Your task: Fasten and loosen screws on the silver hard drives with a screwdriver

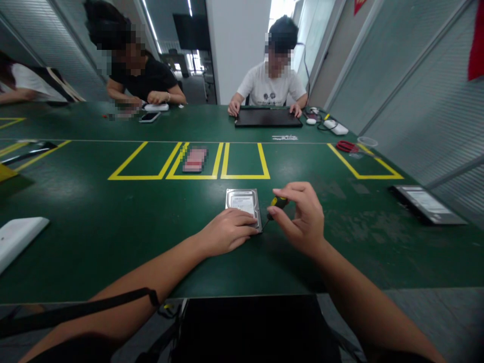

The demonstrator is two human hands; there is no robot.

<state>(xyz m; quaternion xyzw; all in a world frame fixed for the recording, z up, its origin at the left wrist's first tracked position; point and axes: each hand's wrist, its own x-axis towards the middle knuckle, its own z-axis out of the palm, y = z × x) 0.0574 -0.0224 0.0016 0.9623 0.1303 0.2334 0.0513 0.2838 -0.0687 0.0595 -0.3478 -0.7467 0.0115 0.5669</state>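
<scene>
A silver hard drive lies flat on the green table in front of me. My left hand rests on its near edge, fingers curled and pressing down on it. My right hand pinches a small screwdriver with a yellow-and-black handle. The screwdriver's tip points down at the drive's near right corner.
Yellow tape boxes mark the table beyond the drive, one holding a pink item. A dark tablet lies at right, a white device at left, red scissors farther right. Two people sit across; one handles a black laptop.
</scene>
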